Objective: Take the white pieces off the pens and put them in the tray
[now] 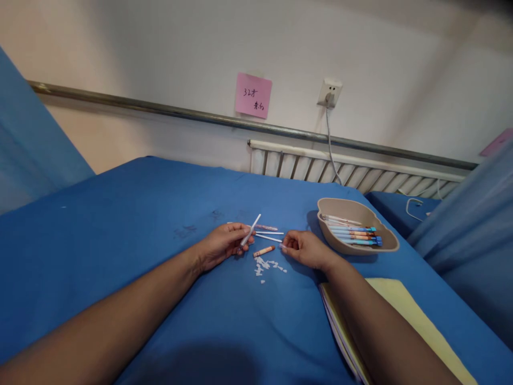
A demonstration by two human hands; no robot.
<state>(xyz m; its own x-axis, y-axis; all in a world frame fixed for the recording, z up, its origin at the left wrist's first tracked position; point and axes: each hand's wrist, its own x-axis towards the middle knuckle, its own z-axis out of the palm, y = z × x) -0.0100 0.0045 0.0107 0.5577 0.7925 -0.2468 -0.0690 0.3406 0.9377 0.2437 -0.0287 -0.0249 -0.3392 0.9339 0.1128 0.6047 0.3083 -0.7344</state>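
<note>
Over the blue cloth, my left hand (227,245) pinches a slim pen (249,234); its upper end is a white stick and its lower end looks clear and pinkish. My right hand (303,249) has its fingertips together at a small pale piece, too small to name. Between the hands lie thin white sticks (269,233), which look like pen refills. A pinkish pen barrel (266,228) rests just behind them, partly hidden. Closer to me is a short orange pen part (263,251). Beside it several tiny white plastic pieces (262,263) are scattered.
A beige tray (387,247) with several pens (352,233) stands to the right. Under my right forearm lies a yellow folder or booklet (395,294). Behind the blue-covered surface (120,214) are a radiator (296,164), a metal rail (180,111) and a plugged-in cable (329,139).
</note>
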